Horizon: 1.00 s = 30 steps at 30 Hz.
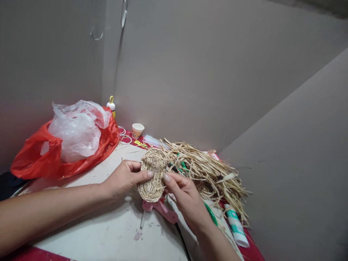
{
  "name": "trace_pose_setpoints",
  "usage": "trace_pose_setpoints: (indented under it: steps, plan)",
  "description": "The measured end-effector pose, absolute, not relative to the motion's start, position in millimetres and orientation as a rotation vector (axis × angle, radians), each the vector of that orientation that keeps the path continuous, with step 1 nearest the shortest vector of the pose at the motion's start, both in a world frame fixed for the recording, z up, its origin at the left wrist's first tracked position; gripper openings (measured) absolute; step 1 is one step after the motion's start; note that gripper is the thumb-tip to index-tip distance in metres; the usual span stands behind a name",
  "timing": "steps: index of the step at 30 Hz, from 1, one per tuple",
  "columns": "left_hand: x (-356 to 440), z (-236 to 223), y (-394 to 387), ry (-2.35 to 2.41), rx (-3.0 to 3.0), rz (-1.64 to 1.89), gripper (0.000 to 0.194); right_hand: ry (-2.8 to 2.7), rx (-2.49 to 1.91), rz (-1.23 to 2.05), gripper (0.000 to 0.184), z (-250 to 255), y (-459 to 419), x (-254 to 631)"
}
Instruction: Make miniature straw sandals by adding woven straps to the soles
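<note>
An oval sole-shaped piece of coiled straw braid (pixel 152 188) is held up above the white board, narrower in its middle. My left hand (pixel 125 180) grips its left edge, thumb lying on the front face and the other fingers behind. On the opposite edge, my right hand (pixel 182 188) pinches the braid between thumb and fingertips. Just below the piece, a pink hot glue gun (pixel 162 211) rests on the board, partly covered by it, with a clear glue stick poking out and a black cord trailing toward me.
Dry straw strands (pixel 206 165) lie heaped on the right, with green-handled scissors (pixel 183 166) partly buried. A teal and white tube (pixel 236 225) is at the right edge. A red bag (pixel 35 156) with clear plastic (pixel 78 134) sits left; a paper cup (pixel 137 130) stands behind. Grey walls (pixel 176 72) enclose the table.
</note>
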State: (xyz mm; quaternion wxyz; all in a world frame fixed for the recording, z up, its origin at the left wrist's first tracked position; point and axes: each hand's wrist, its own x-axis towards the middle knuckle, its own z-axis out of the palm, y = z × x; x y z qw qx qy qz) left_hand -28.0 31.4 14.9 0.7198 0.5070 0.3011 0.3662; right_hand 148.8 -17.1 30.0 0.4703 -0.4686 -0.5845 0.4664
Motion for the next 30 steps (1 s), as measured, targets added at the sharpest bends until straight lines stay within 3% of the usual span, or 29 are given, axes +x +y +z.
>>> trace_pose_setpoints:
  steps: [16, 23, 30]
  plan:
    - [-26, 7, 27, 0.621, 1.071, 0.784, 0.027, -1.546, -1.162, 1.054, 0.036, 29, -19, 141]
    - [-27, 12, 29, 0.667, 1.077, 0.775, 0.030, -1.630, -1.177, 1.080, 0.047, 36, -18, 146]
    - [-30, 22, 32, 0.565, 1.160, 0.736, 0.029, -1.605, -1.227, 0.955, 0.042, 24, -16, 158]
